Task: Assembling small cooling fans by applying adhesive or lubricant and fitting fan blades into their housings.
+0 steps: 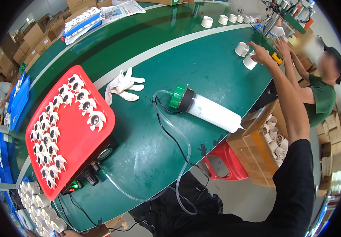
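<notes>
My right arm stretches to the far right, where my right hand (260, 54) has its fingers closed at the nearer of two white plastic cups (250, 62). The other white cup (241, 49) stands just beyond it. At the lower left edge, what seems to be my left hand (67, 234) is mostly cut off, beside several stacked white cups (40, 209); its fingers cannot be made out. On the green table lies a white dispensing barrel (214, 112) with a green cap and a clear hose. To the left, a red tray (85, 146) carries several white finned impellers (86, 106).
A black control box (89, 175) with a gauge sits under the tray. A white glove (123, 86) lies beyond it. A co-worker (324, 87) reaches in from the right, near a machine (285, 15). A carton (253, 148) of white parts and a red stool (225, 164) stand by the table.
</notes>
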Demonstrator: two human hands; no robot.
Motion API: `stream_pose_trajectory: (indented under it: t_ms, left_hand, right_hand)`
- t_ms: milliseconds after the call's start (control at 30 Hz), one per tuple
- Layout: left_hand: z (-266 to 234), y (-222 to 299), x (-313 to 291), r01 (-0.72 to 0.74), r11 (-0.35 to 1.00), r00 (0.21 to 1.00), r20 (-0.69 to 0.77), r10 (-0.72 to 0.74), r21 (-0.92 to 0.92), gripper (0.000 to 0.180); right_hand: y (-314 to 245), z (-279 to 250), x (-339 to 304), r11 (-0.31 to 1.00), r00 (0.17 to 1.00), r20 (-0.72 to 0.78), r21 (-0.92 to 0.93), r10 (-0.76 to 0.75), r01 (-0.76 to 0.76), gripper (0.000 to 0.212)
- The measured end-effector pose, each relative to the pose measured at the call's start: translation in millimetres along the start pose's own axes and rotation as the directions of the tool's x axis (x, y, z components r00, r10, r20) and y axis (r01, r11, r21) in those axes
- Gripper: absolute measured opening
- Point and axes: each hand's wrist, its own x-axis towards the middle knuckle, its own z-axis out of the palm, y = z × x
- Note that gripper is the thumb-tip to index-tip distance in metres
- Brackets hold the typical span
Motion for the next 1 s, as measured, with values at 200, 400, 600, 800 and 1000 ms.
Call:
stream_pose_trajectory:
  t_ms: [200, 400, 600, 800, 1000]
  left_hand:
    - [-7.9, -82.5, 34.8, 0.033, 0.999, 0.998, 0.060, -0.035, 0.026, 0.047]
    - [-45.5, -7.7, -1.1, 0.218, 0.976, 0.976, 0.011, -0.218, 0.029, 0.055]
    - [-65.3, 209.2, -48.4, -0.406, 0.877, 0.904, 0.249, 0.346, 0.256, 0.038]
    - [-1.5, 356.8, -127.9, 0.050, 0.776, 0.274, 0.756, 0.594, -0.628, 0.108]
    - [9.4, 357.3, -143.7, 0.056, 0.798, 0.215, 0.787, 0.578, -0.601, 0.111]
  right_hand:
    - [-8.6, 26.9, 13.5, 0.954, 0.967, -0.098, 0.166, -0.235, 0.248, 0.038]
    - [-23.1, -36.0, -25.2, 0.868, 0.932, -0.179, 0.343, -0.315, 0.359, 0.033]
    - [-208.4, -120.9, -232.8, 0.508, 0.874, -0.215, 0.743, -0.435, 0.436, 0.034]
    - [-353.9, -92.0, -307.5, 0.517, 0.675, -0.037, 0.612, -0.737, 0.598, 0.020]
    - [-355.6, -84.8, -327.3, 0.640, 0.926, -0.230, 0.672, -0.299, 0.373, 0.023]
